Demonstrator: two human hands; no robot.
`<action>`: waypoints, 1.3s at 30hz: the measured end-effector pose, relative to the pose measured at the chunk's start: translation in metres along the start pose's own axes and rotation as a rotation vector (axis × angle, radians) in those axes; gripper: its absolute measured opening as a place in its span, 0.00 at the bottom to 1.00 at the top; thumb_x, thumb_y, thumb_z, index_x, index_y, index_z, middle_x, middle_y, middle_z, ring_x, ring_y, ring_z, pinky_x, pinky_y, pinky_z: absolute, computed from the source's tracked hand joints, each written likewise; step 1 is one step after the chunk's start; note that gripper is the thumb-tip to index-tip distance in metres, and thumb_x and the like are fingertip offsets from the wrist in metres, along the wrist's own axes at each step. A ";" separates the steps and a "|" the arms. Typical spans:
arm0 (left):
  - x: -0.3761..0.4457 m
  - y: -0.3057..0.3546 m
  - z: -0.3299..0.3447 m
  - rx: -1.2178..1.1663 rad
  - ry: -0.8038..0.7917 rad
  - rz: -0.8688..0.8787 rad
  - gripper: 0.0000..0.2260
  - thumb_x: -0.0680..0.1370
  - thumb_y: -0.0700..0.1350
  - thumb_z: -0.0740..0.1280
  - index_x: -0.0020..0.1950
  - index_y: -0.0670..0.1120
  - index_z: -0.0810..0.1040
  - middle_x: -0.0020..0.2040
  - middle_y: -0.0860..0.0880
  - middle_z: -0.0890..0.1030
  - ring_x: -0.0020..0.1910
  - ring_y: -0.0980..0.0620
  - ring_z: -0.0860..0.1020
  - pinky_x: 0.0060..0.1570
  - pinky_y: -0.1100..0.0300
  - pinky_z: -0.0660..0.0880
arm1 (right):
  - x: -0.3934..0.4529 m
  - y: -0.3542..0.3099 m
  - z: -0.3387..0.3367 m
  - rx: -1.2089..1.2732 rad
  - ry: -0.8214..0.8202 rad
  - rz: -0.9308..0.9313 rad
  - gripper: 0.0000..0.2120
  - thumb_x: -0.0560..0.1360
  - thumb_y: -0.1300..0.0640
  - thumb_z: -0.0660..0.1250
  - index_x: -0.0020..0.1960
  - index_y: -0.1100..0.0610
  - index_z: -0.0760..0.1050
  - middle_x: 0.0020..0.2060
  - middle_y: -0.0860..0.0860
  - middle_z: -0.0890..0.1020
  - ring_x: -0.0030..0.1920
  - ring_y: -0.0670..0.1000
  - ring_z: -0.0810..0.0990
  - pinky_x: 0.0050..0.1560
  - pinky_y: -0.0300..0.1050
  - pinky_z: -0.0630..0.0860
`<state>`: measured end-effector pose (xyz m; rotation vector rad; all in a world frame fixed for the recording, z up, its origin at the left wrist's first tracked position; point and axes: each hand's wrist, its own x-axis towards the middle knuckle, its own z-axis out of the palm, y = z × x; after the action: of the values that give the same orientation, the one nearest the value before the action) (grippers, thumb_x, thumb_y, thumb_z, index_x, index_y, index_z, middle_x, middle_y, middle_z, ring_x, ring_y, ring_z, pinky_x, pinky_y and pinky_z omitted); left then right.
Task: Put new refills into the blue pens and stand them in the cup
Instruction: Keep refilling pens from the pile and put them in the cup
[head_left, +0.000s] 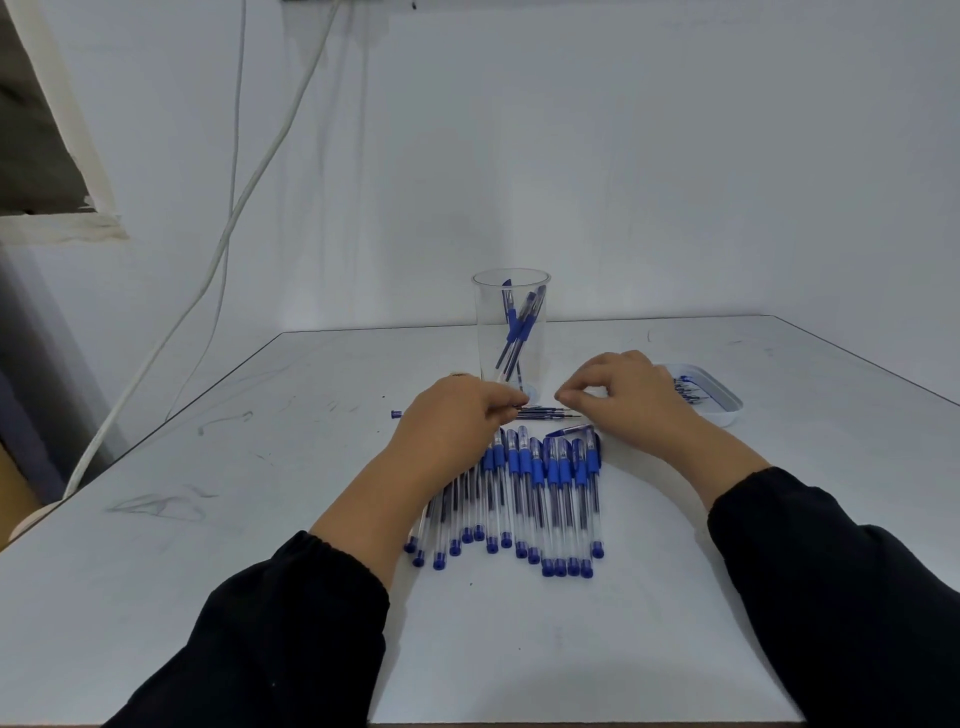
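Several blue pens (540, 499) with clear barrels lie side by side on the white table (260, 519), tips pointing away from me. Behind them stands a clear plastic cup (510, 327) holding a few blue pens. A small bunch of thin refills (550, 414) lies between the row and the cup. My left hand (457, 415) is over the left end of the refills, its curled fingers pinching them. My right hand (618, 397) hovers to the right of the cup with thumb and forefinger pinched together; whether anything is between them is too small to see.
A white oval tray (724, 402) with small blue and dark parts sits at the right, partly behind my right hand. One small blue cap (396, 414) lies left of my left hand. Cables (228, 234) hang down the wall at left. The table edge runs diagonally on both sides.
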<state>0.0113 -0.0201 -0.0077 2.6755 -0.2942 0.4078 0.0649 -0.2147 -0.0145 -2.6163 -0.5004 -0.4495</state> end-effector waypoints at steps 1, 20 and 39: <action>0.000 -0.001 0.002 -0.004 0.002 0.008 0.13 0.80 0.49 0.60 0.64 0.57 0.75 0.59 0.50 0.78 0.59 0.50 0.73 0.57 0.56 0.70 | 0.000 -0.003 -0.001 0.133 0.004 0.021 0.10 0.76 0.41 0.64 0.50 0.42 0.82 0.55 0.43 0.81 0.60 0.48 0.73 0.64 0.52 0.66; -0.006 0.007 -0.005 -0.021 0.197 0.051 0.13 0.81 0.53 0.58 0.59 0.54 0.78 0.48 0.51 0.81 0.51 0.51 0.73 0.53 0.54 0.70 | -0.008 -0.023 -0.006 0.605 -0.110 0.049 0.13 0.77 0.46 0.65 0.45 0.52 0.83 0.38 0.45 0.86 0.49 0.42 0.81 0.55 0.42 0.72; -0.007 -0.002 0.007 0.033 0.329 0.172 0.09 0.80 0.48 0.62 0.57 0.50 0.79 0.48 0.53 0.81 0.49 0.52 0.72 0.51 0.58 0.63 | -0.011 -0.026 -0.009 0.719 -0.132 0.090 0.05 0.74 0.53 0.70 0.45 0.53 0.83 0.38 0.48 0.86 0.41 0.38 0.81 0.57 0.44 0.73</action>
<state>0.0067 -0.0204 -0.0167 2.5662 -0.4201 0.8999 0.0428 -0.2003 -0.0018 -1.9651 -0.4730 -0.0416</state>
